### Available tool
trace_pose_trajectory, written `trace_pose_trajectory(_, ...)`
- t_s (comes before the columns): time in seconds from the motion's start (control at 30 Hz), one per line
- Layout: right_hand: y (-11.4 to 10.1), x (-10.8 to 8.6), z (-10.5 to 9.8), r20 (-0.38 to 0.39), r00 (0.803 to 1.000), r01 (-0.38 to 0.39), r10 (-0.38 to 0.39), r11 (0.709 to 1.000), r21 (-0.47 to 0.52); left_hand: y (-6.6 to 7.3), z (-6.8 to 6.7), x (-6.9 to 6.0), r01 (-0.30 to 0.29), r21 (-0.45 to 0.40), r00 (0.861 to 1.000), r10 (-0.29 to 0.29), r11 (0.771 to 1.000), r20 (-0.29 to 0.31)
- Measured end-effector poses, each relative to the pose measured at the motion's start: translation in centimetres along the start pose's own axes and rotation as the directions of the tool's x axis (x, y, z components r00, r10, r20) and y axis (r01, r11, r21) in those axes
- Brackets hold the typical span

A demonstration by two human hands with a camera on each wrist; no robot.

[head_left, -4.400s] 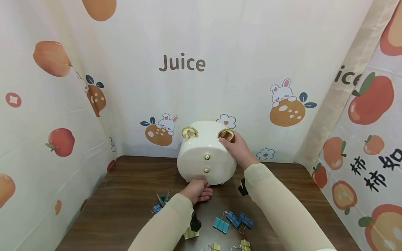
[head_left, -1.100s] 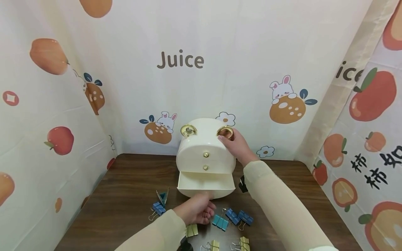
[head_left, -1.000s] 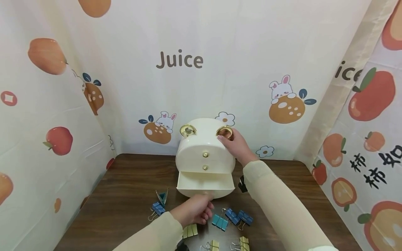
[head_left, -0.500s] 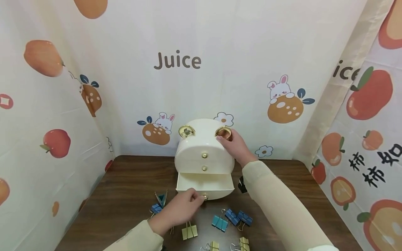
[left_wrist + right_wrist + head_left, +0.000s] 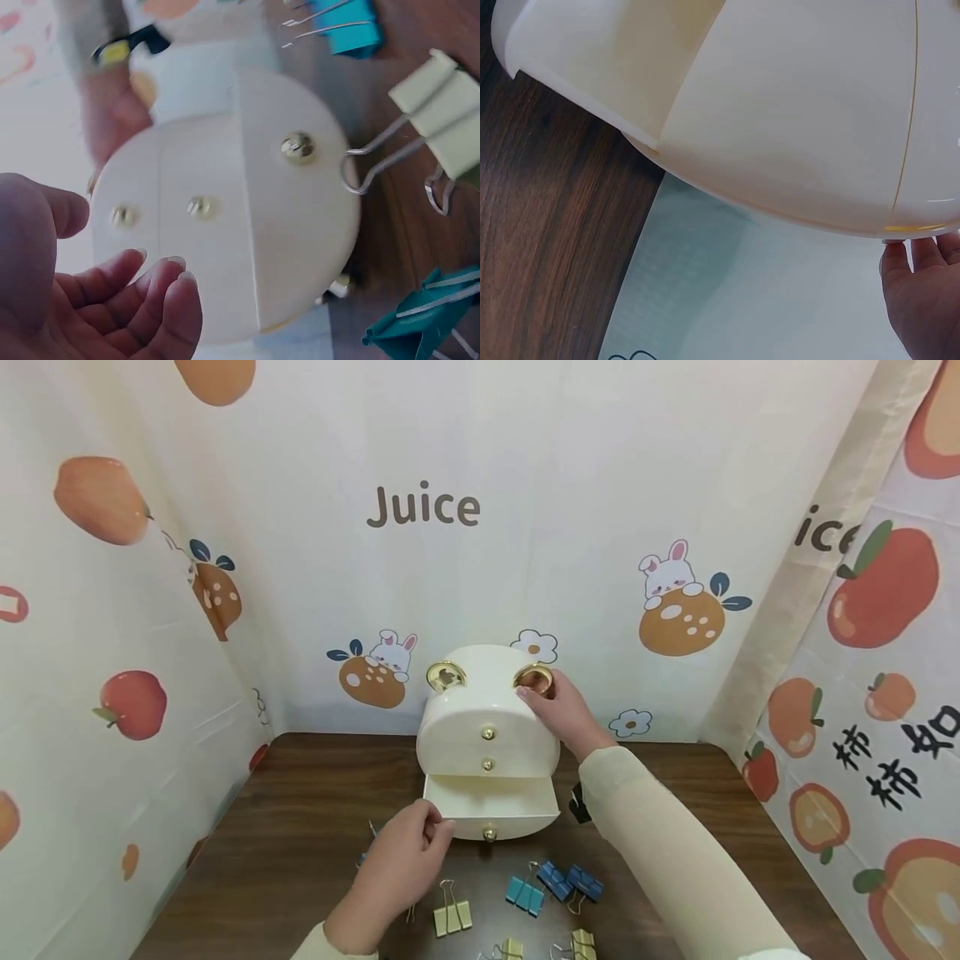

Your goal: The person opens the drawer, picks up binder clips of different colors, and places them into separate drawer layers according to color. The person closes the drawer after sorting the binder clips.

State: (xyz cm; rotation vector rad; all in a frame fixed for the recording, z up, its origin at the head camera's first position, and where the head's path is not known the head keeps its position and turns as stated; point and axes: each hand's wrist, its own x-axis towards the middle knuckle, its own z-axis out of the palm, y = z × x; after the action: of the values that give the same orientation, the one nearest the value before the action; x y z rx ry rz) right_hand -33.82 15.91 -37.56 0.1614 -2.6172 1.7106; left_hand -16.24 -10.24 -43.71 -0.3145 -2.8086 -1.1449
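A white drawer box point(image 5: 487, 714) with two round gold ears stands at the far middle of a dark wooden table point(image 5: 322, 793), its lowest drawer point(image 5: 528, 828) slid out toward the person. The right hand point(image 5: 564, 712) grips the box's upper right corner beside the right ear point(image 5: 534, 680), thumb over the top and fingers down the side, seemingly to steady the body while the drawer stands out. The left hand point(image 5: 401, 860) holds nothing; its fingers curl loosely near the drawer's left front corner, to the left of the gold knob point(image 5: 490, 834), and from the head view contact with the drawer cannot be told. On the near part of the table lie binder clips: a yellow-green clip point(image 5: 453, 917) in front of the drawer, with a turquoise clip point(image 5: 525, 894) and two blue clips point(image 5: 556, 880) to its right, perhaps set aside to leave the drawer room. The left wrist view shows the relaxed fingertips apart from one another, and plainly shows a teal clip point(image 5: 420, 322) mostly hidden by the hand from above. Only the right wrist view shows fingertips point(image 5: 926, 251) touching the box's right side, by a thin gold seam point(image 5: 909, 124).
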Motion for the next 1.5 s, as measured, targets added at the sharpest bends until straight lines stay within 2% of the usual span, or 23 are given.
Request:
trace_pose_trajectory(0.13,0.1,0.0,0.0,0.012,1.000,-0.002,0.002,1.000,-0.009,-0.7,0.3,-0.7,0.034,-0.012,0.993,-0.035,0.999,-0.110)
trace_pose_trajectory(0.23,0.1,0.1,0.0,0.009,1.000,-0.004,0.004,1.000,-0.008,-1.4,0.7,-1.2,0.036,-0.006,0.992,-0.036,0.999,-0.121)
trace_pose_trajectory(0.5,0.1,0.1,-0.1,0.000,1.000,-0.012,0.012,1.000,-0.005,-2.9,1.8,-2.3,-0.039,0.006,0.999,0.039,0.999,-0.002)
trace_pose_trajectory(0.6,0.1,0.2,-0.1,-0.003,1.000,-0.015,0.015,1.000,-0.007,-3.4,2.4,-2.7,-0.091,0.074,0.996,0.089,0.993,0.028)
trace_pose_trajectory(0.77,0.1,0.2,0.0,-0.003,1.000,-0.007,0.007,1.000,-0.005,-4.1,3.7,-3.4,-0.160,0.202,0.986,0.146,0.966,0.083)
trace_pose_trajectory(1.07,0.4,0.3,0.1,-0.016,1.000,0.008,-0.008,1.000,-0.005,-4.4,4.7,-3.7,-0.175,0.208,0.976,0.142,0.962,0.163)
trace_pose_trajectory(1.23,0.3,0.2,0.1,-0.012,1.000,-0.002,0.002,1.000,-0.014,-4.6,5.3,-3.7,-0.154,0.207,0.970,0.108,0.966,0.218)
trace_pose_trajectory(1.5,0.1,0.1,0.1,-0.006,1.000,-0.003,0.003,1.000,-0.017,-4.6,6.1,-3.3,-0.110,0.215,0.945,0.035,0.970,0.325)
